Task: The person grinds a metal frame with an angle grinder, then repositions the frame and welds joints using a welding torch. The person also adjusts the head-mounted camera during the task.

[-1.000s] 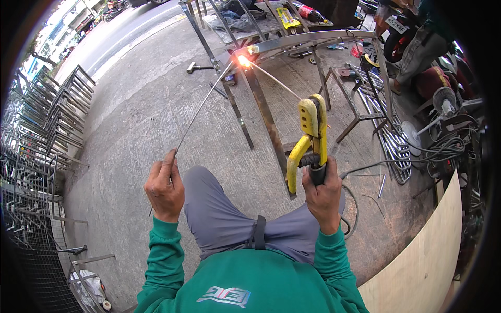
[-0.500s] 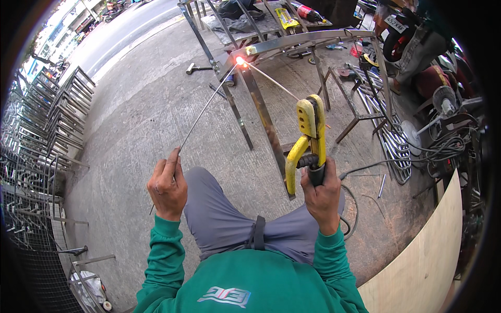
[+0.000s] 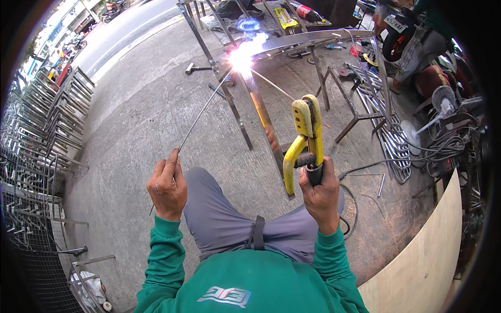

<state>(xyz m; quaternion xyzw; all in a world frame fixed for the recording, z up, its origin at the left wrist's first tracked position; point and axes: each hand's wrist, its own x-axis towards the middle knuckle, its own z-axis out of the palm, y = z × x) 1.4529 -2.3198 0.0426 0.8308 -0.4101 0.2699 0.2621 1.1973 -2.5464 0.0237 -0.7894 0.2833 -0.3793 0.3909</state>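
Note:
My right hand (image 3: 322,195) is closed round the dark handle of a yellow welding electrode holder (image 3: 305,122). A thin welding electrode (image 3: 274,85) runs from its jaws up and left to a bright white-violet arc (image 3: 242,57). The glare hides the corner of the metal frame where the arc burns. My left hand (image 3: 168,186) pinches a long thin metal rod (image 3: 200,114), whose far end reaches the same glowing corner. From that corner a steel leg (image 3: 265,122) slants down toward my knees, and a flat top bar (image 3: 318,36) runs right.
A hammer (image 3: 197,68) lies on the concrete beyond the frame. Stacked metal frames (image 3: 60,117) line the left side. At right are steel tubes (image 3: 389,138), a white fan (image 3: 443,101), coiled cables (image 3: 446,146) and a plywood sheet (image 3: 417,261). A person (image 3: 422,52) crouches at upper right.
The small orange glow at the corner has flared into a large bright arc with smoke above. My right hand and the electrode holder have shifted slightly left; my left hand is still.

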